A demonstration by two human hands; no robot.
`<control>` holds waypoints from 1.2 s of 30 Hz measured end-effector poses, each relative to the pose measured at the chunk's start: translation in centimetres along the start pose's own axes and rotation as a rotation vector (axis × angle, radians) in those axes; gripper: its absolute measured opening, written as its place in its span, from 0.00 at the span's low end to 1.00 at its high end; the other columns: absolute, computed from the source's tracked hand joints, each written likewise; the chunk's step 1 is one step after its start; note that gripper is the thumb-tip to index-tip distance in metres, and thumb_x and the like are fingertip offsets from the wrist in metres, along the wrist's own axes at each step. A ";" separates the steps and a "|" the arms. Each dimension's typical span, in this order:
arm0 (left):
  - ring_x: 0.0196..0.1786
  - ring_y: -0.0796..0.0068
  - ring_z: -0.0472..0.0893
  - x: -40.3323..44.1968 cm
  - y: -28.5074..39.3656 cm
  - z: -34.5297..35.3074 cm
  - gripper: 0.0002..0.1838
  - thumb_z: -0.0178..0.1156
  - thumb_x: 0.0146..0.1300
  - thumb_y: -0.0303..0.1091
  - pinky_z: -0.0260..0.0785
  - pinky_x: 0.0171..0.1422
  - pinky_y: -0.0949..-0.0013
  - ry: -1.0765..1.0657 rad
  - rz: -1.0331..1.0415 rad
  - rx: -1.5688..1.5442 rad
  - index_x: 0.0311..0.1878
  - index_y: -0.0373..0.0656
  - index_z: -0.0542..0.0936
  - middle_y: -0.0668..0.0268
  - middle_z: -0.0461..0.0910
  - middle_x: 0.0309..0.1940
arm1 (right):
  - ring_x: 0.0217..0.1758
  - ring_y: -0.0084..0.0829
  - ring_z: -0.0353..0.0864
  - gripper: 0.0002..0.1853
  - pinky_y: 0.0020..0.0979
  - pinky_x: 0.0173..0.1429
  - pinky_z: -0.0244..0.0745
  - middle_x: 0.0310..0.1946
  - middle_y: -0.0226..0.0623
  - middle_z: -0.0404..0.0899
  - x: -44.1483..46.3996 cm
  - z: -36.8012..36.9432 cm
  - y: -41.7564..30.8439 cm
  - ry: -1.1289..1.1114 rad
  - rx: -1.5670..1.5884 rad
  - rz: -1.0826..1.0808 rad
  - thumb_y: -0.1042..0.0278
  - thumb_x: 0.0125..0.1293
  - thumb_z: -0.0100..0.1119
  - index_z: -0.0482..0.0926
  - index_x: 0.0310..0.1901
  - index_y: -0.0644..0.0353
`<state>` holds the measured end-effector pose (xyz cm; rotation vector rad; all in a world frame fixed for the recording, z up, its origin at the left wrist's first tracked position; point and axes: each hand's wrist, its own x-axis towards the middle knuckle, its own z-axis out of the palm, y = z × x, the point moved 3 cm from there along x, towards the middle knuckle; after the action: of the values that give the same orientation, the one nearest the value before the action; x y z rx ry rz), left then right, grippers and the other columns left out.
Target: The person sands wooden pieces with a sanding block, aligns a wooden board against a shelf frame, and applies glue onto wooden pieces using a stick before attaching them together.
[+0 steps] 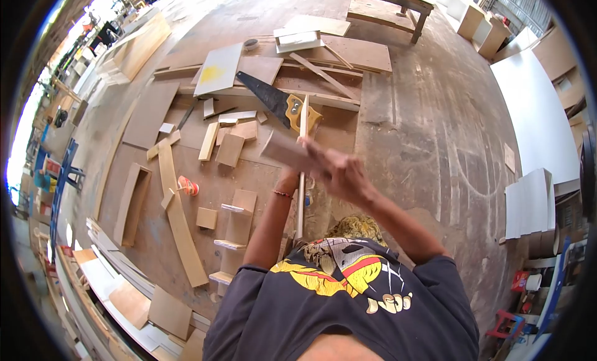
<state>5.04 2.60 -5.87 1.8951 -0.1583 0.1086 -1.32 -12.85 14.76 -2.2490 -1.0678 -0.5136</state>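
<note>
A narrow pale wooden board (304,115) stands edge-up in front of me, pointing away from my body. My left hand (290,177) is closed around its side, partly hidden behind a block. That flat brown block (280,148), blurred by motion, lies slantwise across the board's top edge. Gripped over the block's near end is my right hand (348,175), also a little blurred. Whether the block carries sandpaper I cannot tell. A handsaw (264,95) with a yellow-brown handle lies just beyond the board.
Wood offcuts (230,149), a long plank (177,218) and a red-and-white tub (188,185) lie to the left. A white-topped panel (217,69) rests farther out. White sheets (538,118) lean on the right; a wooden table (395,3) stands at the back.
</note>
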 end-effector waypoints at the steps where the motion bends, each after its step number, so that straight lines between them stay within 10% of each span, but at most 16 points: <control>1: 0.36 0.78 0.75 0.5 -3.1 0.1 0.35 0.54 0.64 0.50 0.69 0.35 0.69 -0.013 0.152 0.230 0.65 0.33 0.60 0.67 0.77 0.34 | 0.18 0.29 0.74 0.37 0.31 0.18 0.71 0.24 0.40 0.77 -0.2 -0.4 -0.9 -0.003 0.001 -0.004 0.70 0.55 0.58 0.57 0.68 0.46; 4: 0.23 0.86 0.66 -1.1 0.3 -1.7 0.29 0.47 0.68 0.51 0.59 0.24 0.81 0.062 -0.075 -1.061 0.64 0.40 0.63 0.77 0.66 0.24 | 0.17 0.29 0.72 0.38 0.30 0.16 0.70 0.23 0.39 0.76 -0.3 -0.8 -1.8 0.046 0.101 -0.091 0.72 0.55 0.57 0.56 0.68 0.47; 8: 0.18 0.83 0.66 -1.8 11.0 -2.0 0.31 0.51 0.61 0.62 0.59 0.19 0.73 0.175 -0.470 -0.520 0.19 0.41 0.76 0.72 0.68 0.14 | 0.17 0.28 0.72 0.36 0.30 0.16 0.69 0.22 0.38 0.75 3.1 -0.6 2.9 0.025 -0.100 0.109 0.72 0.57 0.55 0.56 0.68 0.45; 15: 0.24 0.81 0.75 -1.2 2.9 -1.6 0.31 0.48 0.68 0.49 0.66 0.24 0.71 0.320 -0.281 -0.896 0.65 0.34 0.62 0.69 0.78 0.27 | 0.22 0.35 0.76 0.40 0.37 0.27 0.73 0.23 0.37 0.74 -0.3 -0.3 -1.2 -0.171 -0.094 0.127 0.65 0.50 0.65 0.59 0.67 0.42; 16: 0.21 0.78 0.73 -2.4 5.9 -3.2 0.33 0.50 0.65 0.54 0.64 0.22 0.68 0.292 0.039 -0.177 0.61 0.33 0.66 0.69 0.76 0.23 | 0.22 0.35 0.76 0.40 0.37 0.27 0.73 0.23 0.37 0.74 -1.3 -0.7 -2.3 -0.210 -0.041 0.118 0.66 0.50 0.65 0.59 0.67 0.42; 18: 0.14 0.77 0.65 -2.0 9.2 -3.3 0.33 0.54 0.57 0.65 0.60 0.18 0.66 0.276 -0.690 -0.207 0.35 0.35 0.80 0.69 0.68 0.12 | 0.22 0.36 0.76 0.41 0.37 0.28 0.72 0.23 0.36 0.74 -2.7 -1.3 -3.6 -0.248 0.011 0.109 0.67 0.49 0.66 0.60 0.67 0.42; 20: 0.15 0.78 0.67 -2.2 8.5 -2.9 0.33 0.53 0.57 0.66 0.60 0.18 0.67 0.328 -0.678 -0.288 0.17 0.41 0.76 0.69 0.69 0.13 | 0.23 0.36 0.76 0.41 0.36 0.29 0.72 0.23 0.36 0.74 -3.7 -1.9 -4.5 -0.269 0.104 0.052 0.69 0.49 0.66 0.60 0.66 0.43; 28: 0.17 0.77 0.70 -1.4 10.1 -3.1 0.29 0.56 0.58 0.62 0.65 0.21 0.67 0.274 -0.753 -0.368 0.27 0.39 0.79 0.68 0.70 0.13 | 0.25 0.38 0.77 0.39 0.37 0.31 0.73 0.25 0.37 0.75 -3.3 -2.3 -3.0 -0.204 0.202 0.070 0.71 0.50 0.62 0.61 0.66 0.42; 31: 0.34 0.78 0.77 -0.8 8.5 -0.4 0.22 0.55 0.65 0.41 0.72 0.38 0.71 0.209 -0.109 -0.547 0.57 0.38 0.73 0.68 0.79 0.34 | 0.24 0.38 0.77 0.39 0.36 0.29 0.73 0.24 0.38 0.75 -0.3 -1.6 0.1 -0.114 -0.071 0.106 0.72 0.50 0.61 0.60 0.66 0.42; 33: 0.41 0.78 0.77 -0.9 8.7 -0.1 0.21 0.53 0.67 0.42 0.72 0.42 0.72 0.099 -0.494 -0.699 0.56 0.37 0.74 0.69 0.79 0.39 | 0.23 0.36 0.77 0.38 0.34 0.25 0.73 0.23 0.38 0.76 0.8 -1.6 1.5 0.082 -0.061 0.127 0.74 0.52 0.59 0.60 0.66 0.41; 36: 0.33 0.79 0.75 -1.5 7.7 -0.3 0.22 0.49 0.65 0.52 0.69 0.34 0.73 0.274 -0.436 -0.742 0.38 0.39 0.76 0.68 0.76 0.30 | 0.22 0.34 0.77 0.37 0.33 0.24 0.73 0.23 0.38 0.76 -0.4 -1.3 0.3 -0.050 0.007 0.073 0.73 0.53 0.59 0.60 0.66 0.40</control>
<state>2.27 0.53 1.17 1.1231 0.3611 0.0058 -1.42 -14.09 15.41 -2.2967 -1.0066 -0.4243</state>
